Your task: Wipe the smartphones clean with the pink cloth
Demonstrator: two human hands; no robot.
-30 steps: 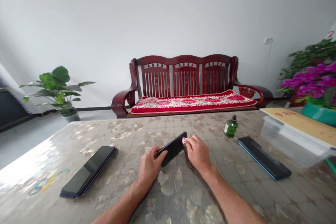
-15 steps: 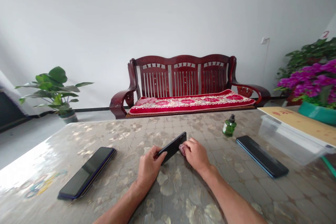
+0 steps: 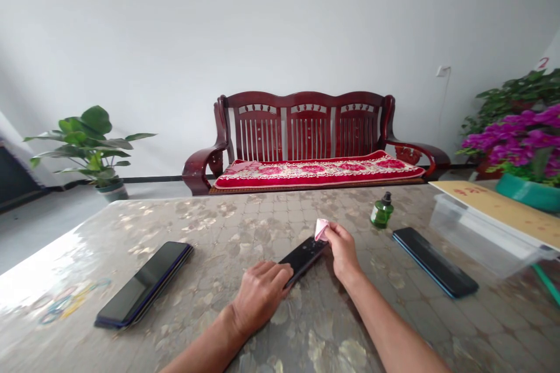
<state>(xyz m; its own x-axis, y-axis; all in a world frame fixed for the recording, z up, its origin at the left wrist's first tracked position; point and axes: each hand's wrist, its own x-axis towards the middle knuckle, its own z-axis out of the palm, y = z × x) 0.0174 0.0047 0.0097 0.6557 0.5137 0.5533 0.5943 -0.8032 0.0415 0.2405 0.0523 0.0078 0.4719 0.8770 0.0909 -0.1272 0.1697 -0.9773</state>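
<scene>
A dark smartphone (image 3: 301,257) is tilted low over the middle of the table, one broad face turned up. My left hand (image 3: 261,291) is closed around its near end, the fingers lying across the top. Pinched in my right hand (image 3: 343,250) is a small folded pink cloth (image 3: 321,229), just above the phone's far end; whether it touches the phone I cannot tell. To the left lie phones stacked on each other (image 3: 144,284). On the right another phone (image 3: 435,261) with a blue edge lies flat, near a green bottle (image 3: 382,211) with a black top.
The table (image 3: 245,215) has a patterned, shiny cover. Coloured rubber bands (image 3: 70,306) lie at the left. A clear plastic box (image 3: 476,239) with a tan board (image 3: 503,207) on it stands at the right, by a teal flowerpot (image 3: 525,191). A wooden bench (image 3: 306,128) is behind.
The phone has tipped from standing on its edge to nearly flat. My left hand has shifted its hold over the top. My right hand has moved slightly right with the cloth raised.
</scene>
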